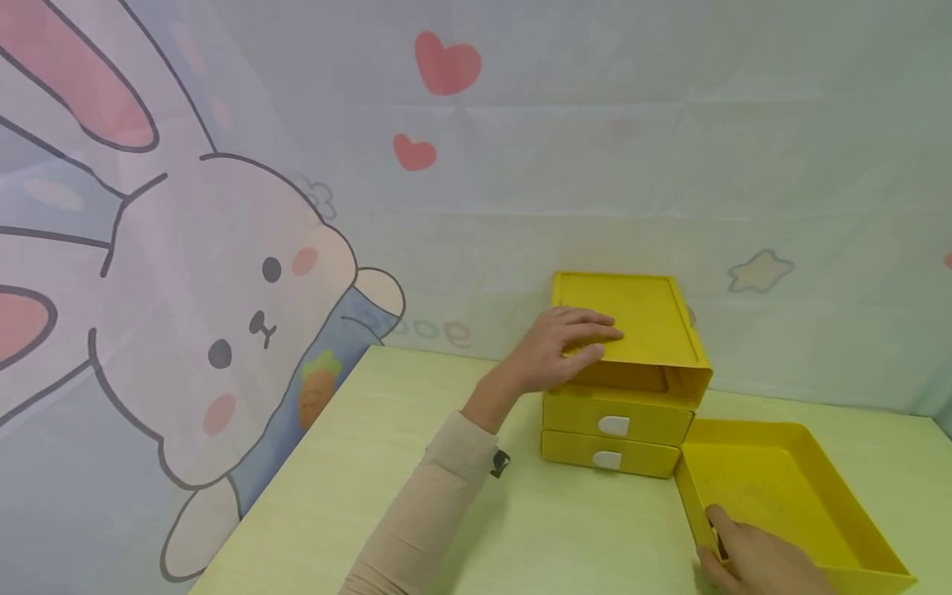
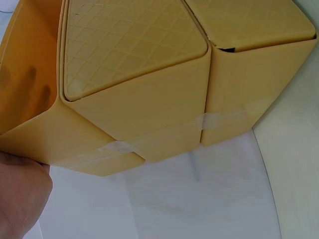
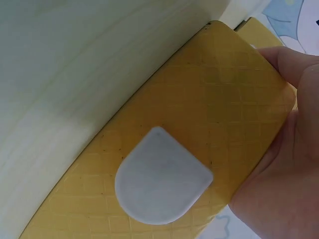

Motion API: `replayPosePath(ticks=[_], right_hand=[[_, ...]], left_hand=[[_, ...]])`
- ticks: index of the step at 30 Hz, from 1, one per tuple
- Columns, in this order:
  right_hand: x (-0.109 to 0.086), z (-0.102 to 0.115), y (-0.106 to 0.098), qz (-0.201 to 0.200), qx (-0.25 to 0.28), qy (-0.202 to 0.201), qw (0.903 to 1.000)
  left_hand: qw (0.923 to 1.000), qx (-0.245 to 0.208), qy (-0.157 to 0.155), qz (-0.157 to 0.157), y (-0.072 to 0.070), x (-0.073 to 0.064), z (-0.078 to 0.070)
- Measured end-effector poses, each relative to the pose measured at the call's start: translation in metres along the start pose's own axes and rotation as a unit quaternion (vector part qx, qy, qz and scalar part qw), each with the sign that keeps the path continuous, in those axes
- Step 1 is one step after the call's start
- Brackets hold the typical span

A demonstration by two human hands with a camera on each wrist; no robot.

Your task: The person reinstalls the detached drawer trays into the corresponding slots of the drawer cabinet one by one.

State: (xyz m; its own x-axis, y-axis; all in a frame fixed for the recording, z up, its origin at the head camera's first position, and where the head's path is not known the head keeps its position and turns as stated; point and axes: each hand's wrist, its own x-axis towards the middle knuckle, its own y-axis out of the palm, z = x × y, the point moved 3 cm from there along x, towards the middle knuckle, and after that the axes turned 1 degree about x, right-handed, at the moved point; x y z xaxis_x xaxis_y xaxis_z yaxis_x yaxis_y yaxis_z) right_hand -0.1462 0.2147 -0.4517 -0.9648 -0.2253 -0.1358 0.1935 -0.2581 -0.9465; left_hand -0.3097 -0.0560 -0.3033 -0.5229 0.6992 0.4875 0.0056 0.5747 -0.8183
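A yellow three-tier drawer box (image 1: 632,318) stands against the backdrop, its top slot without a drawer and its two lower drawers pushed in. My left hand (image 1: 558,347) rests on the top of the box near its left front corner, fingers spread. In the left wrist view the box's side (image 2: 144,109) shows strips of clear tape. A yellow drawer (image 1: 781,496) lies on the table to the right of the box. My right hand (image 1: 766,558) grips its left wall at the front corner. The right wrist view shows the drawer's front with a white pull tab (image 3: 162,179).
The pale yellow-green table (image 1: 476,529) runs in front of and left of the box. Behind it hangs a cloth backdrop (image 1: 521,207) printed with a rabbit, hearts and a star. White tabs (image 1: 613,426) stick out from the two lower drawers.
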Motion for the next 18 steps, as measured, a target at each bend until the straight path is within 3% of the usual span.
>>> replayPosePath(ticks=[9,13,18], right_hand=[[0.002,-0.007,-0.012,0.069,0.044,0.019,0.9965],[-0.006,-0.023,-0.020,0.075,0.045,-0.037,0.9955],[-0.015,-0.055,-0.015,0.070,0.032,-0.114,0.9905]], left_hand=[[1.0000,-0.004,0.005,-0.004,0.000,0.000,-0.001],[0.9999,-0.007,0.005,-0.005,0.001,-0.001,-0.003],[0.9998,-0.011,0.008,-0.012,0.002,-0.002,-0.005]])
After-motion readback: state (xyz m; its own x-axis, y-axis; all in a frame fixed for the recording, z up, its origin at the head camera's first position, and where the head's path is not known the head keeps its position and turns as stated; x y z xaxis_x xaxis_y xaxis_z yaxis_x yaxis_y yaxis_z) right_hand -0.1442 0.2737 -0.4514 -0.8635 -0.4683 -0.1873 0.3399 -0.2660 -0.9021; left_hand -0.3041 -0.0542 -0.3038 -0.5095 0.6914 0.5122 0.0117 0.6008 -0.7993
